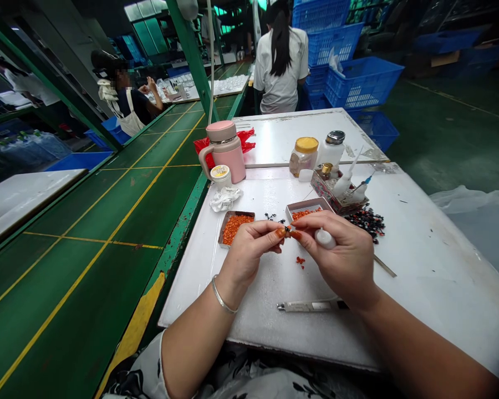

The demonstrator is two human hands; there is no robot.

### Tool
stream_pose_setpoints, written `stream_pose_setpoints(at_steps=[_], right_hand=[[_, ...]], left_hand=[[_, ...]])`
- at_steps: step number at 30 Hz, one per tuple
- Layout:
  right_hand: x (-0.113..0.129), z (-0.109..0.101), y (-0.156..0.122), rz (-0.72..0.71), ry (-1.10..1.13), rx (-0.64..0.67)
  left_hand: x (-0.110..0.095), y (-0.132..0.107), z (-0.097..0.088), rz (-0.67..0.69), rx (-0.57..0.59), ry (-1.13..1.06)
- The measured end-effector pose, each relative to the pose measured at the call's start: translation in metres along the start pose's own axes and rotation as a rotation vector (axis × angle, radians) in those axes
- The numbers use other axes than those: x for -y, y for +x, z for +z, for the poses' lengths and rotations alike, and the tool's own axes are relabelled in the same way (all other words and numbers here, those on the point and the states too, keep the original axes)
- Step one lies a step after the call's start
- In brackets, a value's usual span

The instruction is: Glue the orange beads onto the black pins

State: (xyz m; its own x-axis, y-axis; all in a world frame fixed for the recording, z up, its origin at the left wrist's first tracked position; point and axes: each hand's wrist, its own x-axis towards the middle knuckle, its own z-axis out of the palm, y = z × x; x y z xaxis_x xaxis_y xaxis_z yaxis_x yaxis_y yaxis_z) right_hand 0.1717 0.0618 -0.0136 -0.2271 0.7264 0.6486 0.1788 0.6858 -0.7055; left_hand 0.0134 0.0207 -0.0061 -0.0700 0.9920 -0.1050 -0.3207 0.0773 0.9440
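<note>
The black bit [287, 229] is up in the air over the middle of the desk [432, 288], between two hands. The left hand [251, 246] pinches it with its fingertips. The right hand [345, 252] pinches it too, and has a white bottle [325, 239] tucked in its fingers. The bit is too tiny to see well.

It could slip, because just the very tips hold it. If it drops, it may get lost among the loose orange bits [300, 262] below, or the loose black bits [274, 218] farther back. The bottle could leak if squeezed too hard, though I cannot tell what is in it. The right hand is close to the right tray [307, 204], so a bump might spill it. The pen [305, 306] lies by the near edge, partly under the right arm, and could get knocked.

The left tray [246, 214], full of orange bits, is by the left edge. Near the far left corner are a tissue [225, 199], a tub [220, 176] and a pink mug [230, 158]. Toward the right edge, a box [328, 194] of bottles and a black pile [368, 221] are in the way behind the right hand.
</note>
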Motion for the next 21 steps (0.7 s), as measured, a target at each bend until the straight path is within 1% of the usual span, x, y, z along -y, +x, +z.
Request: stream_pose_setpoints(at_steps=[4, 9, 14, 17, 21], right_hand=[[-0.001, -0.001, 0.001, 0.034, 0.014, -0.009], [-0.002, -0.001, 0.002, 0.109, 0.011, -0.019], [-0.003, -0.001, 0.003, 0.115, 0.01, -0.009], [-0.003, 0.0, 0.003, 0.116, 0.008, -0.007], [-0.002, -0.001, 0.003, 0.118, 0.005, -0.006]], left_hand=[[-0.001, 0.0, 0.0, -0.027, -0.023, -0.056], [-0.001, 0.002, -0.006, -0.098, -0.079, -0.244], [-0.001, 0.005, -0.012, -0.121, -0.064, -0.405], [-0.001, 0.005, -0.012, -0.149, -0.067, -0.435], [0.0, 0.004, -0.011, -0.143, -0.077, -0.417]])
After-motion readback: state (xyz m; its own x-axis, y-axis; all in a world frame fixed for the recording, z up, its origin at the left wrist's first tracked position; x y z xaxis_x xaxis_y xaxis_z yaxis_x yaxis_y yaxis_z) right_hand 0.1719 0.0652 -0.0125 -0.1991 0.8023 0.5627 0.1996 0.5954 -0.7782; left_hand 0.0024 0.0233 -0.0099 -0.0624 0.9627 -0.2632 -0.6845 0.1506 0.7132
